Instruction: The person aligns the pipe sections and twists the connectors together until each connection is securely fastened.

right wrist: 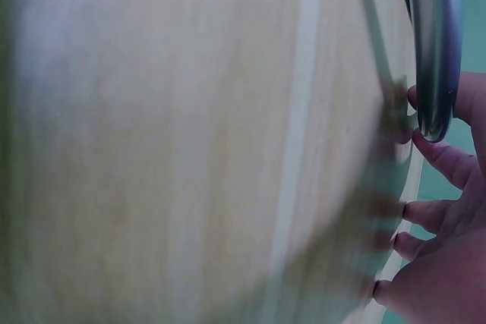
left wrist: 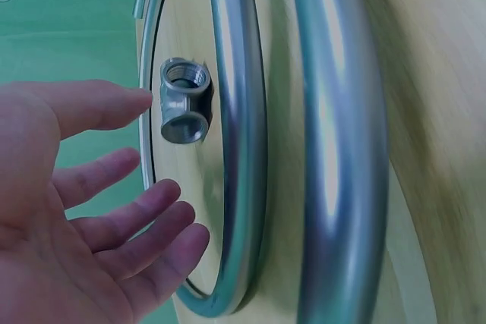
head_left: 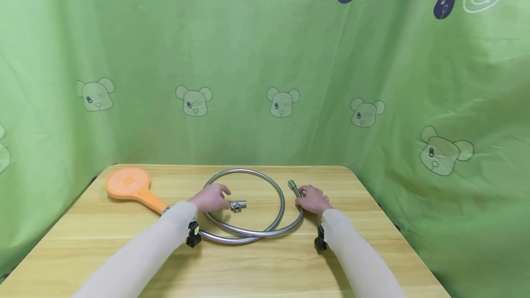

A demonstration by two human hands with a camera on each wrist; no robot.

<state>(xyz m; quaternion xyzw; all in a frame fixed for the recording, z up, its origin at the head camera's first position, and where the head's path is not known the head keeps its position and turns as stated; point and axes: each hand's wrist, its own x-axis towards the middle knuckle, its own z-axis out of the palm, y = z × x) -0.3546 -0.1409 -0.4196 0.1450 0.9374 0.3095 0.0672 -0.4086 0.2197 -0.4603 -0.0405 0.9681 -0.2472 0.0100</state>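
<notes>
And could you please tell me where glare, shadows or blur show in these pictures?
Head view: a soft shadow beside the right sleeve; left wrist: pale glare along the hose; right wrist: the tabletop blurred, shadowed beside the right hand.

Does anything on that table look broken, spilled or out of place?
Nothing looks broken or spilled. If anything stands out, it's the small metal fitting lying loose inside a loop of the hose near the left hand, joined to nothing.
</notes>
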